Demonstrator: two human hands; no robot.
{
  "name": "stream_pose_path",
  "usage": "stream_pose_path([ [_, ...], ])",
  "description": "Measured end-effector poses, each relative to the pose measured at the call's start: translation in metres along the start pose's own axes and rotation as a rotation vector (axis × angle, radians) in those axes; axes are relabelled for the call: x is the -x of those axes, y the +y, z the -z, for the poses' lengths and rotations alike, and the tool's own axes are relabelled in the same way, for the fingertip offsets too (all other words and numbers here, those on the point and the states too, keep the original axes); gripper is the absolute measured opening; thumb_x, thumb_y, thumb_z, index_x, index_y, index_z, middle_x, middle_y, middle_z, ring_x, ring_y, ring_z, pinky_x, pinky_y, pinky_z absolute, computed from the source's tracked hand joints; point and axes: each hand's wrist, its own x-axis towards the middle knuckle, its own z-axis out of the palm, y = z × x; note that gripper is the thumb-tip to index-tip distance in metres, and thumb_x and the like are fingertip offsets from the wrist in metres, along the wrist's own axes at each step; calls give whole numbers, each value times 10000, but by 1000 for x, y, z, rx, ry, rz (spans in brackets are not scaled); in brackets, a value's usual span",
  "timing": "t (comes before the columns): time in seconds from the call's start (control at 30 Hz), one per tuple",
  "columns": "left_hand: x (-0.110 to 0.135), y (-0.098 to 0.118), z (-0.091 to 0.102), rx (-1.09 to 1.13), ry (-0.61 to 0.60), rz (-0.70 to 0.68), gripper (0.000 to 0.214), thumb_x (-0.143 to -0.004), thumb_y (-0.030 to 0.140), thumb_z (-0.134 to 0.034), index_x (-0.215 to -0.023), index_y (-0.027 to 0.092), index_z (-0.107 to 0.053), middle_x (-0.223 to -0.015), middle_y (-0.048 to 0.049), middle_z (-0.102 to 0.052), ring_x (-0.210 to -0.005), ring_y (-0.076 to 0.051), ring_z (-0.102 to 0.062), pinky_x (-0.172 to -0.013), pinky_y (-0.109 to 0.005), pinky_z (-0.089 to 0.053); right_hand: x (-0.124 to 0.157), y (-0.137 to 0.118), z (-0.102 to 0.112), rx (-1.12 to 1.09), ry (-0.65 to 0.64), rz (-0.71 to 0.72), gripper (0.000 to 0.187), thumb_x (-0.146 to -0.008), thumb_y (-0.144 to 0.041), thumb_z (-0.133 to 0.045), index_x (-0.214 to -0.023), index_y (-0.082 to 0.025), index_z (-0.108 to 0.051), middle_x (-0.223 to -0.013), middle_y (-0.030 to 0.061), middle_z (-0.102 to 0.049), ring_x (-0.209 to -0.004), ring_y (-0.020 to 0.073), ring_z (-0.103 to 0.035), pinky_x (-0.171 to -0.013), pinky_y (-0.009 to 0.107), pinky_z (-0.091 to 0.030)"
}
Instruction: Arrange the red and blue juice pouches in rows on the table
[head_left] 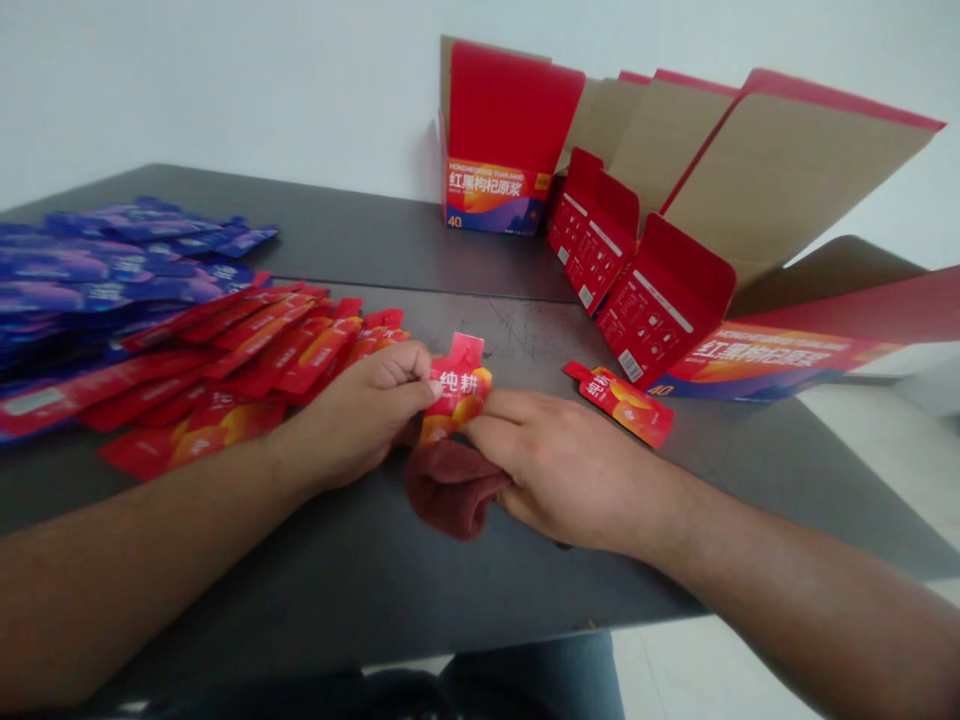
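Between my hands, over the dark table, is a red and orange drink sachet (455, 388) with its narrow top tab pointing away from me. My left hand (375, 405) pinches the sachet's left edge between thumb and finger. In my right hand (562, 465) is a folded brown cloth (454, 490), pressed against the sachet's lower right part. The sachet's bottom end is hidden by the cloth and fingers. A second red sachet (626, 402) lies flat just beyond my right hand. Left of my left hand is a pile of similar red sachets (292, 345).
A heap of blue-purple sachets (112, 265) covers the far left of the table (360, 590). Several open red cartons with raised flaps stand at the back right, among them a back carton (491, 195) and a near carton (780, 355). A white wall (300, 90) rises behind.
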Motion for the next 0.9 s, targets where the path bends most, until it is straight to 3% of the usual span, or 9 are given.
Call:
stream_pose_path([
  [0.13, 0, 2, -2, 27, -4, 11, 286, -787, 244, -805, -813, 222, -521, -716, 20, -623, -627, -147, -629, -569, -254, -498, 1, 1, 3, -1, -14, 1, 214, -989, -149, -609, -1187, -187, -680, -1185, 87, -713, -1085, 238, -663, -924, 358, -537],
  [0.27, 1, 3, -2, -45, -39, 28, 255, -815, 238, -785, -808, 219, -531, -681, 29, -608, -573, -125, -594, -517, -217, -439, -3, 22, 5, 109, 166, -226, 103, -969, -182, -621, -1068, -192, -651, -1072, 80, -675, -925, 228, -637, -792, 344, -506],
  [0.37, 2, 2, 0, -113, -54, 31, 232, -844, 248, -763, -812, 220, -535, -645, 44, -573, -512, -106, -531, -482, -206, -391, -6, 34, 5, 149, 279, -328, 75, -950, -182, -628, -1023, -195, -619, -1042, 85, -658, -914, 237, -622, -798, 350, -498],
  [0.57, 1, -1, 2, -118, -64, 9, 226, -844, 224, -757, -823, 223, -532, -705, 27, -620, -573, -118, -573, -516, -214, -402, -4, 23, 5, 42, 121, -193, 56, -962, -187, -623, -1008, -215, -608, -1042, 54, -656, -907, 206, -623, -790, 320, -486],
  [0.77, 2, -4, 7, -252, -72, -24, 173, -911, 275, -711, -836, 223, -563, -701, 23, -610, -562, -127, -565, -516, -231, -410, -8, 33, 5, 146, 277, -364, 59, -956, -183, -615, -1011, -200, -600, -1034, 91, -659, -973, 260, -631, -835, 360, -501],
  [0.9, 4, -4, 9, -293, -75, -57, 185, -918, 284, -725, -837, 223, -570, -710, 29, -604, -575, -116, -527, -522, -220, -374, -5, 29, 7, 66, 171, -248, 68, -943, -172, -620, -999, -208, -605, -1033, 67, -653, -924, 225, -628, -805, 335, -491],
])
